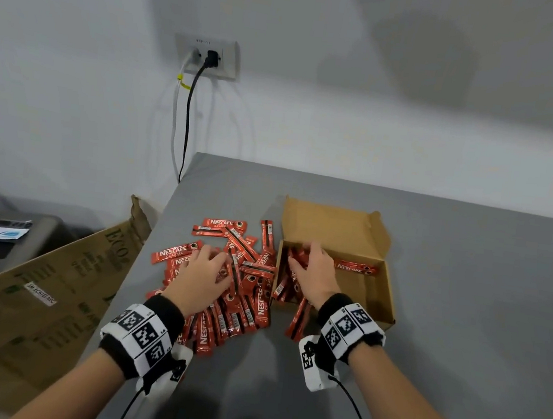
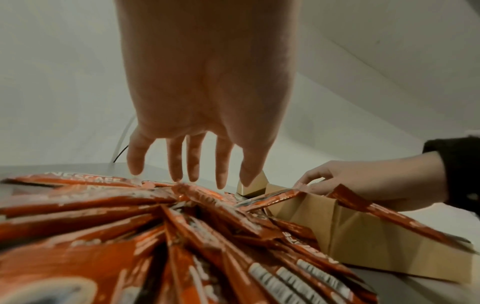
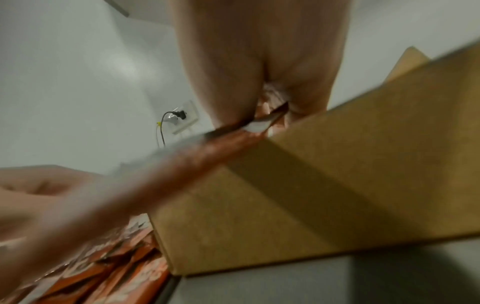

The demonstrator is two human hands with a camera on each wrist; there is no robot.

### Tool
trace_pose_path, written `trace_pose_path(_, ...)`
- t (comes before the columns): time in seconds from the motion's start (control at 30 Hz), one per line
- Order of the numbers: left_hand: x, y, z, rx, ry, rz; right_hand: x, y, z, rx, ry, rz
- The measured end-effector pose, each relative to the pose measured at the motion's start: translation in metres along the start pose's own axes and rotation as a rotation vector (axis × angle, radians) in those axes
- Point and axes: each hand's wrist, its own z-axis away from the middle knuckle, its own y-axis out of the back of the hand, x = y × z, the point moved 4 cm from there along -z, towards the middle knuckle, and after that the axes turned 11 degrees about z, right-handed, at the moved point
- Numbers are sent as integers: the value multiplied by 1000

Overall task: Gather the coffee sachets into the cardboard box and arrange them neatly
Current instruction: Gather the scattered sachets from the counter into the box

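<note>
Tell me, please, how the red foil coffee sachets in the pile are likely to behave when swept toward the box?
The red foil coffee sachets look thin, glossy and loosely overlapped, so they probably slide and fan apart rather than moving together. One droops over the brown cardboard box wall, suggesting floppiness. They likely weigh little.

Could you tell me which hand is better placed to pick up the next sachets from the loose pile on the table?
Left. The left hand hangs open over the pile of sachets, fingers spread just above them. The right hand is busy inside the cardboard box, holding sachets there.
</note>
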Motion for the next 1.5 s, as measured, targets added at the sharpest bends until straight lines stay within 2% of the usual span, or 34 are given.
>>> trace_pose_path(0.17,17,2,3,22,-97,-62,0,28,5,34,67,72)
trace_pose_path(0.23,22,1,7,-13,-134,-27,7,46,14,108,67,175)
trace_pose_path(0.3,27,-3,8,-54,-175,-30,13,59,30,99,52,345)
trace_pose_path(0.37,28,-5,5,-52,-188,-70,13,61,48,3,46,419)
trace_pose_path(0.43,28,-5,-1,-40,-170,-98,8,57,67,-152,88,404)
trace_pose_path(0.57,28,-13,-12,-115,-169,-140,-2,31,94,-512,344,487)
trace_pose_path(0.67,34,-19,-15,-132,-183,-178,3,11,97,-602,418,655)
trace_pose_path(0.73,36,-21,-17,-107,-205,-179,4,4,96,-611,419,652)
trace_pose_path(0.83,35,-22,-17,-107,-218,-149,2,3,93,-594,434,621)
trace_pose_path(0.93,36,-11,-16,-67,-230,-102,-6,20,88,-566,370,396)
trace_pose_path(1.07,59,18,-17,54,-247,72,-17,53,55,-232,205,153)
trace_pose_path(1.23,92,12,-27,-9,-191,267,-15,47,33,-60,170,211)
trace_pose_path(1.3,99,0,-30,-39,-211,310,-8,50,32,21,159,158)
trace_pose_path(1.37,105,-13,-33,-68,-229,247,1,49,34,19,154,121)
trace_pose_path(1.5,102,-18,-39,-30,-213,105,13,35,41,-130,166,202)
